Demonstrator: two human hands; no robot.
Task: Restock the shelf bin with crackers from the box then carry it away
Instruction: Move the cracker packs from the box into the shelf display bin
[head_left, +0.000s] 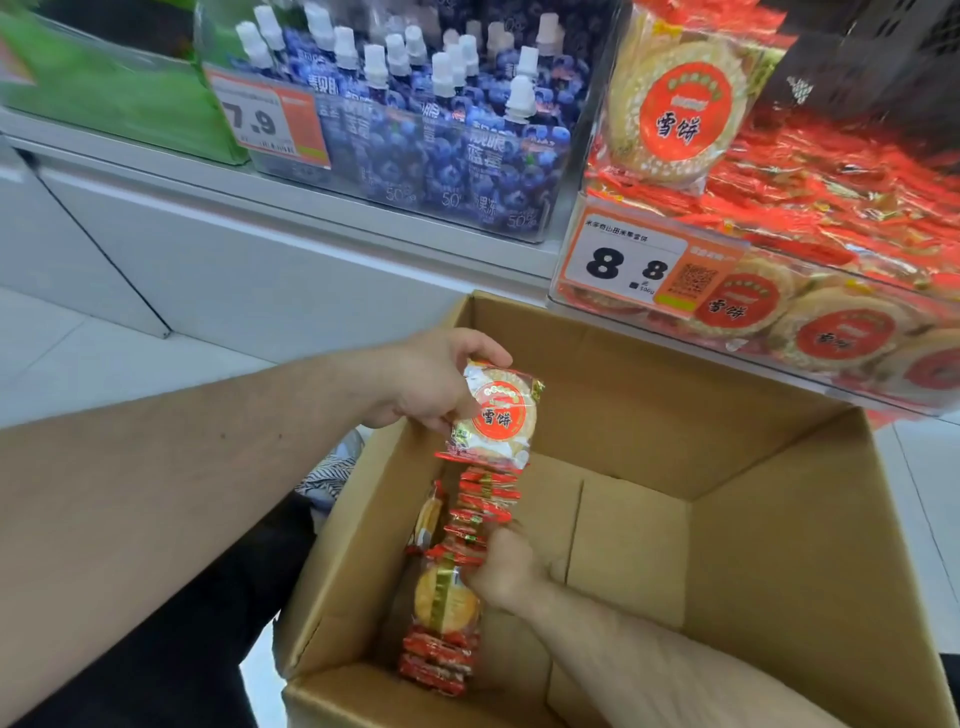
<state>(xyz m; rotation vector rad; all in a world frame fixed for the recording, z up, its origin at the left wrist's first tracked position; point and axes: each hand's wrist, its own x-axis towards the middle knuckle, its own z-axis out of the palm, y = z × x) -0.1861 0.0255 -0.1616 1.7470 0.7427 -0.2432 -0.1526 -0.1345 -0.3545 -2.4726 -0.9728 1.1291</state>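
One brown box (727, 519) is seen open on the floor, just below the shelf. Two hands are inside or over it. One cracker pack (498, 410) is held up by the left hand (431, 384) over the left side of the box — the fingers are curled round the pack's top and side, and its red round label is turned up. The right hand (506, 566) is down in the box, and its fingers are pressed against the row of packs (457, 571); whether they are closed round a pack cannot be told. The row is stood on edge along the left wall of the box. The packs in it are too squashed together to be counted. One pack in the row is turned flat, so its round cracker is shown.

One clear bin (779, 291) of the same crackers is seen on the shelf at the right, with one price tag (623, 265) marked 8.8. One more bin beside it is filled with blue pouches (452, 135) — about fifteen white caps can be counted.
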